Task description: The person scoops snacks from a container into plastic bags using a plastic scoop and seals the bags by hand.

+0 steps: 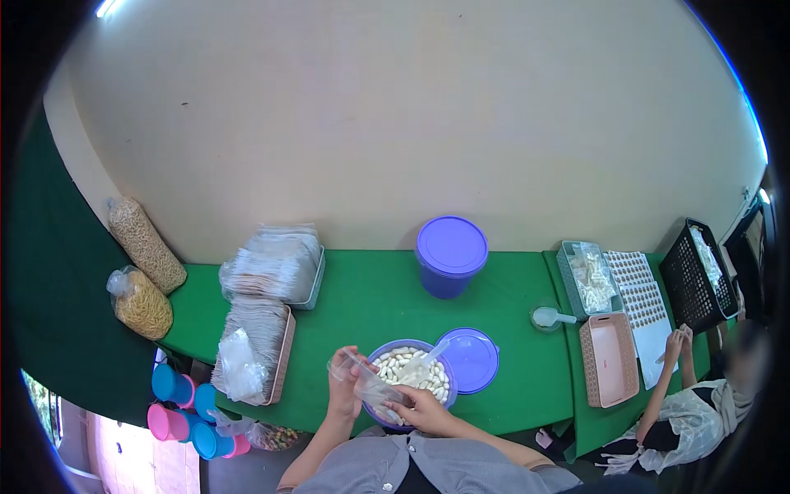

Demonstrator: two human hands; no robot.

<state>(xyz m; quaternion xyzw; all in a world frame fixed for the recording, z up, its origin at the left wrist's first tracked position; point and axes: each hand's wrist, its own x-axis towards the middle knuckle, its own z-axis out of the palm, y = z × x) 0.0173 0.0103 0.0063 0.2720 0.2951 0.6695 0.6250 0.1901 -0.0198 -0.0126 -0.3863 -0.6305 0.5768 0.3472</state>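
Note:
My left hand (346, 391) is closed on the upper end of a clear plastic bag (374, 388), which slants down toward the right. My right hand (423, 409) grips the lower end of this bag, above the near rim of a round purple tub (452, 403). White oblong pieces (436, 382) fill the tub. A translucent scoop (416, 367) lies on them, its handle pointing up to the right. Beside the tub a purple lid (475, 360) rests flat on the green cloth. Whether the bag contains anything is hard to make out.
A lidded purple bucket (452, 257) stands by the wall. To the left, baskets hold stacked packets (276, 262). On the right are a scoop on a bowl (550, 318), a pink basket (609, 362), a black crate (691, 280) and another person (691, 412) with raised hands.

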